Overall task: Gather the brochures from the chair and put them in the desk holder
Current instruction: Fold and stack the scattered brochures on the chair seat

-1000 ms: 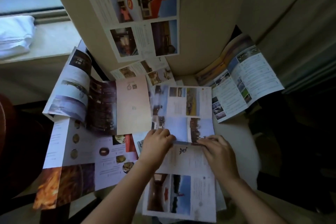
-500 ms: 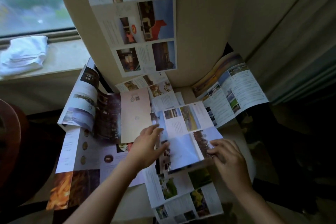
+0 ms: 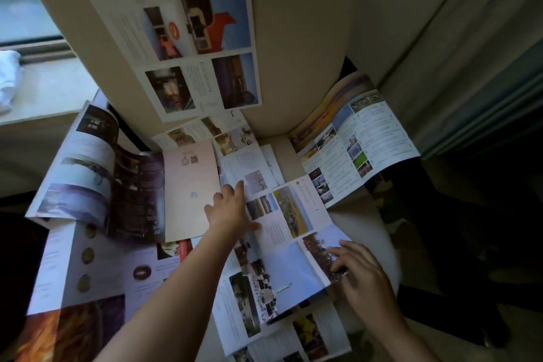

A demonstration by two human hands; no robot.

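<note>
Several unfolded brochures lie spread over a beige chair (image 3: pixel 305 47). A long brochure (image 3: pixel 199 38) leans up the backrest. A dark-and-pink brochure (image 3: pixel 138 185) drapes over the left side, and another (image 3: pixel 352 144) hangs over the right armrest. The middle brochure (image 3: pixel 288 261) lies partly unfolded on the seat. My left hand (image 3: pixel 229 211) rests flat on its upper left part, fingers spread. My right hand (image 3: pixel 361 276) presses its right edge with the fingers apart. A brochure with round food photos (image 3: pixel 97 270) lies at the lower left. The desk holder is not in view.
A window sill (image 3: pixel 50 91) with a white cloth (image 3: pixel 8 79) on it runs at the upper left. A pale curtain (image 3: pixel 470 53) hangs at the right. Dark floor shows at the right of the chair and at the left edge.
The middle brochure has opened out from a folded state. My left hand has slid up and forward across it, and my right hand has moved to its right edge.
</note>
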